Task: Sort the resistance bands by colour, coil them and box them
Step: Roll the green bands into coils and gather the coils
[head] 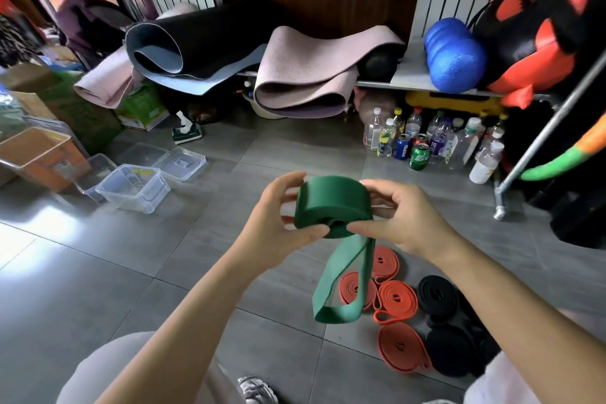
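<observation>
**A:** Where is the green band [333, 203]?

**B:** It is held up in the middle of the view, above the floor [131, 272], and most of it is wound into a thick coil. Its loose tail [337, 289] hangs from the near side of the coil in a long loop.

**A:** And the hands?

**B:** Both grip the coil. The left hand [278, 216] cups its left side, with the thumb on the near lower edge and the fingers curved round the far side. The right hand [400, 216] takes the right side. Its thumb presses the near edge beside the core, where the tail leaves, and its fingers wrap behind.

**A:** Are they clenched?

**B:** No, they are half curled, spread just to the coil's width.

**A:** What about the other bands?

**B:** They are on the floor, near and right, below the hands. There are four orange coils [396, 298] in a cluster, and black coils [437, 293] lie heaped just right of them. I cannot tell how many black ones there are.

**A:** And the boxes?

**B:** The clear boxes [131, 188] stand on the floor at the far left, well apart from the bands, with lids [180, 162] lying just beyond them. Farther right there are bottles and cans [419, 141]. Rolled mats [314, 75] sit on a low shelf [410, 74] along the far wall.
</observation>
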{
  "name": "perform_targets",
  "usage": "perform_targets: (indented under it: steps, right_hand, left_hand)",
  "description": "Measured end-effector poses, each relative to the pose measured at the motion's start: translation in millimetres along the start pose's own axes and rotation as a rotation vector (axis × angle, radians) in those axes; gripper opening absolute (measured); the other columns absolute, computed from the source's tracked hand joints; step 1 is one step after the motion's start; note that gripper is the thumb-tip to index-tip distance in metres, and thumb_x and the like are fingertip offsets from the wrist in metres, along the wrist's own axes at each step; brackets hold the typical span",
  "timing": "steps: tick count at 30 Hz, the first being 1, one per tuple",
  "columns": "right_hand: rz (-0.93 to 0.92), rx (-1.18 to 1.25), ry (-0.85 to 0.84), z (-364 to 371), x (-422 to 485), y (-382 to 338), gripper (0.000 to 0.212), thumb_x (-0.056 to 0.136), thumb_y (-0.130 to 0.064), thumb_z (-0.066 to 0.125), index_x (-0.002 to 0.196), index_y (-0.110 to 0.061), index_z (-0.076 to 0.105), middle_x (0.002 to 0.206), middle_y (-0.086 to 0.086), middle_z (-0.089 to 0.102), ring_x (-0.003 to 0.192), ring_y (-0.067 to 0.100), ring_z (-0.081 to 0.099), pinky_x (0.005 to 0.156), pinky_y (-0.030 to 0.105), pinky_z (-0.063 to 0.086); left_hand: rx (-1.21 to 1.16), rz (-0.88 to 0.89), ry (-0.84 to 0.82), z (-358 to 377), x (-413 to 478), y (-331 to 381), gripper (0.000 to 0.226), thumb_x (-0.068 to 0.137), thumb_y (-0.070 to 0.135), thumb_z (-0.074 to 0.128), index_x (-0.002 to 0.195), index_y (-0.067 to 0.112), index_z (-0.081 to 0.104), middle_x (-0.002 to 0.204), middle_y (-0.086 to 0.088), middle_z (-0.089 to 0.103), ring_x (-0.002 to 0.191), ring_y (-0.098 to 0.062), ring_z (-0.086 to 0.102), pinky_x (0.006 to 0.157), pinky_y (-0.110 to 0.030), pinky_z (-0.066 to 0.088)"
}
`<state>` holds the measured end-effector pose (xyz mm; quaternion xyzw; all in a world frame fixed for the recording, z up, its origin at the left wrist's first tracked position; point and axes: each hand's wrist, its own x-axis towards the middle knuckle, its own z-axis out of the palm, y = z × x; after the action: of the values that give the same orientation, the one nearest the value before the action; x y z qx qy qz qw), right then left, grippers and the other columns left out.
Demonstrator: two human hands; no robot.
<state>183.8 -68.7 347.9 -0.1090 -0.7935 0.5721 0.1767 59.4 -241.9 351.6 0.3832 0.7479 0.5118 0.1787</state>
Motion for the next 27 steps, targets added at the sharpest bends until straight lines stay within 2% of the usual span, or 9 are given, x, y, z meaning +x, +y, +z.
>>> perform_targets:
  steps: [3, 7, 10, 13, 17, 20, 23, 25, 27]
  right_hand:
    - [-0.012, -0.255, -0.052, 5, 1, 1, 0.045, 0.063, -0.009, 0.082, 0.098, -0.031, 0.067, 0.095, -0.008, 0.071, 0.092, 0.007, 0.066, 0.087, 0.032, 0.053]
    - [0.013, -0.381, -0.122, 13, 2, 2, 0.047, 0.062, -0.019, 0.082, 0.105, -0.029, 0.066, 0.099, -0.005, 0.063, 0.094, 0.013, 0.060, 0.084, 0.041, 0.051]
    - [0.024, -0.301, -0.123, 12, 3, 0, 0.048, 0.062, -0.020, 0.082, 0.105, -0.033, 0.065, 0.103, -0.009, 0.064, 0.098, 0.008, 0.061, 0.089, 0.036, 0.051]
    - [0.055, -0.174, -0.138, 3, 3, -3, 0.051, 0.064, -0.017, 0.084, 0.104, -0.038, 0.061, 0.105, -0.016, 0.067, 0.102, -0.002, 0.060, 0.097, 0.022, 0.045]
    - [0.088, -0.009, -0.207, -11, 4, 0, 0.055, 0.062, -0.008, 0.083, 0.105, -0.032, 0.060, 0.101, -0.013, 0.071, 0.100, 0.002, 0.064, 0.090, 0.014, 0.045]
    - [0.084, 0.225, -0.197, -13, 4, 3, 0.061, 0.051, -0.027, 0.089, 0.105, -0.023, 0.063, 0.101, -0.005, 0.073, 0.095, 0.011, 0.068, 0.080, 0.017, 0.050]
    - [0.066, 0.362, -0.165, -10, 3, 2, 0.071, 0.043, -0.038, 0.091, 0.105, -0.019, 0.064, 0.102, 0.000, 0.072, 0.095, 0.015, 0.068, 0.079, 0.021, 0.053]
    - [0.047, 0.368, -0.127, -8, 1, -1, 0.061, 0.050, -0.022, 0.091, 0.104, -0.017, 0.063, 0.098, 0.000, 0.073, 0.092, 0.015, 0.069, 0.076, 0.021, 0.054]
    - [0.033, 0.324, -0.090, -6, 0, -3, 0.049, 0.058, -0.006, 0.082, 0.102, -0.016, 0.063, 0.093, -0.001, 0.074, 0.088, 0.014, 0.070, 0.074, 0.020, 0.054]
  left_hand:
    - [0.475, 0.210, -0.040, 3, -6, 1, 0.082, 0.069, 0.035, 0.080, 0.138, 0.035, 0.034, 0.129, 0.013, 0.042, 0.120, -0.013, 0.042, 0.093, -0.029, 0.043]
    - [0.643, 0.089, -0.056, 13, -9, 6, 0.065, 0.076, 0.032, 0.074, 0.133, 0.029, 0.046, 0.121, 0.010, 0.055, 0.103, -0.012, 0.053, 0.083, -0.024, 0.044]
    - [0.400, -0.051, -0.045, 10, -5, 7, 0.050, 0.070, 0.020, 0.080, 0.115, 0.024, 0.061, 0.102, 0.011, 0.060, 0.099, -0.011, 0.056, 0.084, -0.023, 0.045]
    - [0.135, -0.119, -0.022, 4, -1, 6, 0.046, 0.064, 0.009, 0.083, 0.099, 0.032, 0.064, 0.098, 0.012, 0.067, 0.098, -0.006, 0.061, 0.089, -0.026, 0.050]
    - [-0.326, -0.187, -0.015, -2, 1, 6, 0.051, 0.061, -0.005, 0.082, 0.106, 0.017, 0.067, 0.100, -0.004, 0.072, 0.098, -0.021, 0.067, 0.080, -0.036, 0.057]
    - [-0.645, -0.228, -0.052, -2, 1, 6, 0.055, 0.062, -0.002, 0.073, 0.115, 0.007, 0.063, 0.105, -0.013, 0.070, 0.095, -0.028, 0.067, 0.084, -0.043, 0.056]
    - [-0.799, -0.228, -0.087, 4, -2, 6, 0.051, 0.068, -0.001, 0.068, 0.118, 0.002, 0.060, 0.107, -0.016, 0.068, 0.097, -0.029, 0.066, 0.086, -0.042, 0.055]
    - [-0.815, -0.239, -0.080, 7, -3, 5, 0.049, 0.069, -0.001, 0.067, 0.117, 0.002, 0.058, 0.105, -0.014, 0.068, 0.096, -0.028, 0.067, 0.082, -0.039, 0.057]
    - [-0.658, -0.221, -0.069, 7, -3, 4, 0.050, 0.069, 0.001, 0.072, 0.116, 0.005, 0.056, 0.109, -0.011, 0.067, 0.098, -0.024, 0.066, 0.082, -0.039, 0.057]
